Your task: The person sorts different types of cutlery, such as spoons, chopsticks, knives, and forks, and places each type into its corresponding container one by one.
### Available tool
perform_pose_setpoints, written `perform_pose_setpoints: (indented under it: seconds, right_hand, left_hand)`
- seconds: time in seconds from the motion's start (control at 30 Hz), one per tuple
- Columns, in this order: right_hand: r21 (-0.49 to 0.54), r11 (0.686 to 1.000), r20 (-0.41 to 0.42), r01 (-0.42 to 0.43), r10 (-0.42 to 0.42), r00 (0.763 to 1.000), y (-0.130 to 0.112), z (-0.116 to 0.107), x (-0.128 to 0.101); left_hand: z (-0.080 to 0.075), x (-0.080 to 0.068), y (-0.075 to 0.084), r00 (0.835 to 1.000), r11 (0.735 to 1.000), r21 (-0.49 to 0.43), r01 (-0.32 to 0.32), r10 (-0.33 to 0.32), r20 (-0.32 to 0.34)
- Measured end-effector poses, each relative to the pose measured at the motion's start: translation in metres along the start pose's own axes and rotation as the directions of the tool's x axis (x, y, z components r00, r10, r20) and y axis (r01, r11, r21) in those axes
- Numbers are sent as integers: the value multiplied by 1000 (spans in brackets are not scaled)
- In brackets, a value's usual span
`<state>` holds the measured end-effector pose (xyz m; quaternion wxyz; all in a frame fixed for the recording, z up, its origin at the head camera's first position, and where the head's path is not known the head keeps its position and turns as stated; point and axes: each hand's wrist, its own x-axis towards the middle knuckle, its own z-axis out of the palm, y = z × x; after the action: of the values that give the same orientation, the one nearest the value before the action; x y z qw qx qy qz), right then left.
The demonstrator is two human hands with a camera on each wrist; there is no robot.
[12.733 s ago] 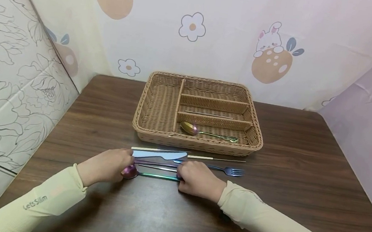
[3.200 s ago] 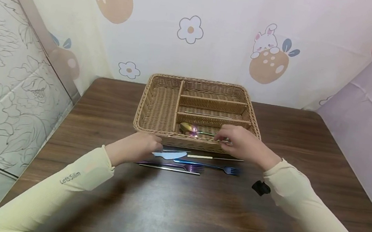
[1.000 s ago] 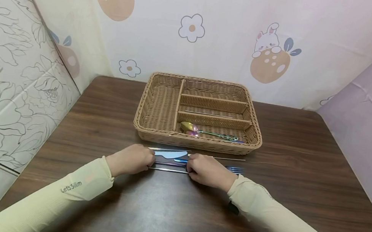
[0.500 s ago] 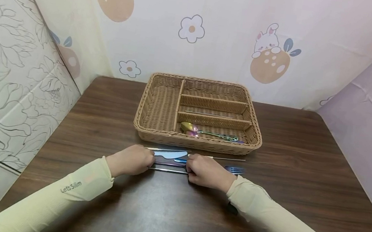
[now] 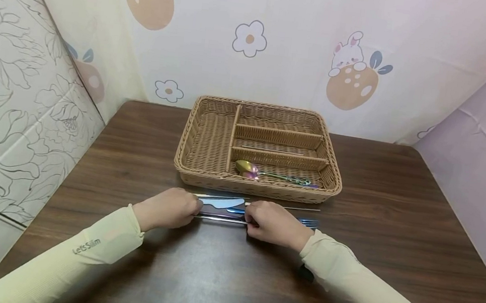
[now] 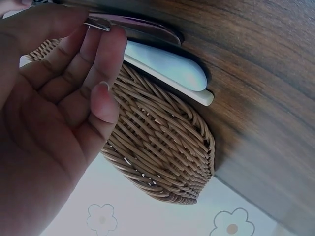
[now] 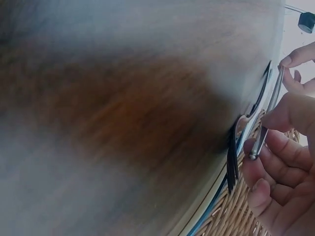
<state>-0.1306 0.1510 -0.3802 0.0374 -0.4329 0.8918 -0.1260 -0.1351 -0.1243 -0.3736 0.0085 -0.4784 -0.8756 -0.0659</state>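
My left hand (image 5: 171,208) and right hand (image 5: 277,224) pinch the two ends of a thin silver metal chopstick (image 5: 222,219), level and low over the table; whether it is one or a pair is unclear. In the right wrist view the chopstick (image 7: 260,140) sits between thumb and fingers, its rounded end showing. Just behind lie a purple fork, partly hidden by my hands, a light blue table knife (image 5: 224,203) and a blue fork (image 5: 308,223). Two slim cream-handled sticks, one showing its metal end (image 5: 306,209), lie nearest the basket.
A wicker cutlery basket (image 5: 256,189) with several compartments stands behind the cutlery. Its front right compartment holds a gold-green spoon (image 5: 244,166) and a purple spoon (image 5: 249,174). A thin silver piece lies in the middle one. A patterned cloth (image 5: 287,76) hangs behind the table.
Earlier both hands held the purple spoon on the table; it now lies in the basket. The hands came back to the cutlery, and the silver chopstick has risen slightly from the table.
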Motion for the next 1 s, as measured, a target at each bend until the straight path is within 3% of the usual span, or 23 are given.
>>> perform_pose_setpoints:
  seconds: [0.43, 0.73, 1.0]
  right_hand:
    - [27, 999, -40, -23, 25, 999, 4, -18, -4]
    - [39, 998, -97, -47, 50, 994, 10, -30, -9]
    - [81, 993, -97, -83, 91, 991, 15, -40, -11]
  left_hand:
    - [-4, 3, -3, 995, 999, 48, -13, 18, -98]
    - [-19, 6, -4, 992, 998, 57, -22, 29, -124]
    - [-29, 12, -6, 984, 998, 45, -40, 48, -174]
